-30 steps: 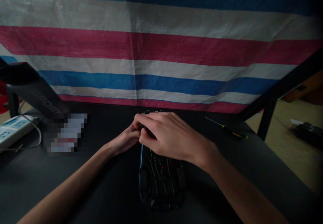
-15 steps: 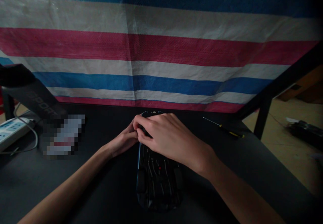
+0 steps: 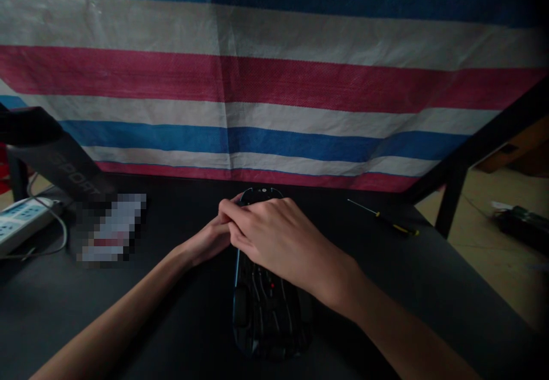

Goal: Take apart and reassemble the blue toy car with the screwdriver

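A black toy car (image 3: 268, 306) lies lengthwise on the dark table (image 3: 171, 323), its far end pointing at the striped sheet. My right hand (image 3: 274, 237) lies across the car's far half, fingers curled and pinched at its left edge. My left hand (image 3: 210, 240) meets it from the left, fingers closed against the same spot on the car. What the fingertips pinch there is hidden. The car's near half with its wheels shows below my right wrist.
A thin screwdriver with a yellow-and-black handle (image 3: 384, 218) lies on the table to the right. A white power strip (image 3: 19, 226) with a cable sits at the left, beside a black stand (image 3: 64, 168). A red, white and blue striped sheet (image 3: 274, 83) hangs behind.
My right hand has slid a little to the left over the car, and its fingertips now reach past the car's left edge. The left hand has barely moved.
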A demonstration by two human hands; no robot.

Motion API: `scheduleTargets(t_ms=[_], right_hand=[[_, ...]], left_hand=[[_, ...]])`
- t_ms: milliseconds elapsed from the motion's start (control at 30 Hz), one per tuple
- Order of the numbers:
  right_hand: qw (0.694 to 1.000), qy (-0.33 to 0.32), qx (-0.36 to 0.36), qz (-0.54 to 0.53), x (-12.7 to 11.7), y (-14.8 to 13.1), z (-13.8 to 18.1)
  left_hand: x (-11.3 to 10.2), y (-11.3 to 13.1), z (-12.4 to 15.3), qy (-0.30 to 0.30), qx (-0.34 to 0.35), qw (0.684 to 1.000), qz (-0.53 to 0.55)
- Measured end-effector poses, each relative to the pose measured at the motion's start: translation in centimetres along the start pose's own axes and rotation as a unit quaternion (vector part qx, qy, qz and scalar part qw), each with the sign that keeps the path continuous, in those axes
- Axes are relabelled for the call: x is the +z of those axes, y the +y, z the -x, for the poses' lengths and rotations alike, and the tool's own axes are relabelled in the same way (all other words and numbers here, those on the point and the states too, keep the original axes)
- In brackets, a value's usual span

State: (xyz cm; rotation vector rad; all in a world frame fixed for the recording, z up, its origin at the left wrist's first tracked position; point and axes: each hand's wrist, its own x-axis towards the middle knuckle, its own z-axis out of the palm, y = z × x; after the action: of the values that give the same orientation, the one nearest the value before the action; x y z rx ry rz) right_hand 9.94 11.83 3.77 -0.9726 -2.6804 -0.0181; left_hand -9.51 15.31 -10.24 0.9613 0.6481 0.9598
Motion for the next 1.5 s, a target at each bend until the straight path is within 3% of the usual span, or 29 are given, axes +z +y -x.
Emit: scheduleTargets(t_ms=[233,467,767,933,1067,1167,1233,1267,1300,1367,1500], right_hand=[[0.998,0.012,0.057,-0.002,0.2,-0.3,-0.3],[0.997,-0.002,-0.013,-0.079,-0.5,0.7,0.3],[0.996,-0.002,0.085,-0.018,0.1,1.3,-0.6],[0.994,0.015,0.043,-0.103,-0.3,1.7,-0.2],[0.967,0.100,0.123,-0.198,1.9,3.2,0.6],[0.925,0.175,0.170,-0.292,4.4,6.3,2.2],[0.905,0.224,0.234,-0.275,5.7,9.1,4.0],[0.907,0.214,0.274,-0.237,6.2,10.4,5.0],[0.921,0.159,0.296,-0.197,6.6,11.6,5.9],[0.932,0.083,0.295,-0.192,7.4,13.3,7.6],[0.942,-0.032,0.291,-0.166,9.0,13.3,8.8]], left_hand=[[0.7,0.8,0.4,0.013,-0.006,1.000,0.024],[0.5,0.4,0.0,0.002,-0.006,1.000,0.009],[-0.2,-0.1,-0.4,-0.014,-0.002,1.000,-0.004],[-0.1,-0.2,-0.5,-0.044,0.021,0.998,0.027],[-0.1,-0.1,-0.4,-0.030,-0.006,0.999,0.024],[-0.1,0.0,-0.5,-0.019,-0.011,1.000,0.017],[-0.1,-0.1,-0.7,-0.012,-0.004,1.000,0.008],[-0.1,-0.1,-0.8,-0.006,0.000,1.000,0.003],[-0.1,-0.2,-0.9,0.003,0.003,1.000,-0.003],[0.1,-0.3,-0.9,0.022,0.012,1.000,-0.013],[0.3,-0.3,-0.8,0.041,0.038,0.997,-0.055]])
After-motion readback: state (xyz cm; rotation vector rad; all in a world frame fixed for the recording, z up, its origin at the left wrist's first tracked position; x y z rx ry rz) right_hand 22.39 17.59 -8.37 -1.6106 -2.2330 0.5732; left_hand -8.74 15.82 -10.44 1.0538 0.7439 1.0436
